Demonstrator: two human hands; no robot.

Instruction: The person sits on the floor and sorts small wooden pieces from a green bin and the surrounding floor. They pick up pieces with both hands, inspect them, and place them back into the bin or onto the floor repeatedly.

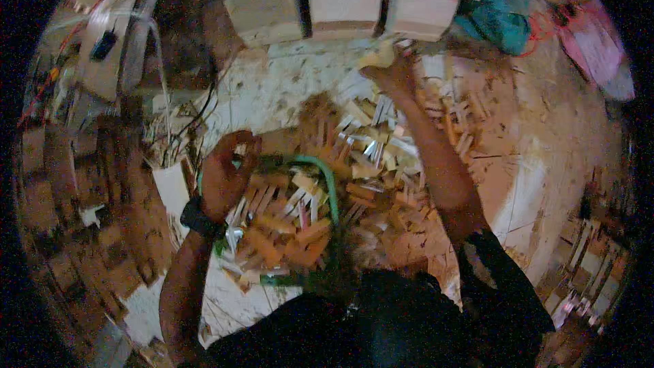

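My left hand [228, 174], with a dark band at its wrist, is closed, fingers curled, above the far left corner of a green-rimmed crate [330, 187]. A small pale spot shows between thumb and fingers; what it is I cannot make out. Inside the crate lie many short wooden pieces [276, 228], orange-brown and pale. Stretched far forward, my right hand [398, 76] is closed around a pale yellowish piece [377, 56], blurred, near the far boxes. Beneath the right forearm spreads a loose heap of wooden offcuts [378, 146], some with whitish faces.
Pale boxes [344, 3] stand in a row at the far side. A teal bag [504, 17] and a pink bag [596, 44] lie at the far right. Stacked wood pieces [75, 238] fill the left, near dark cables and a curved pale tube [162, 61].
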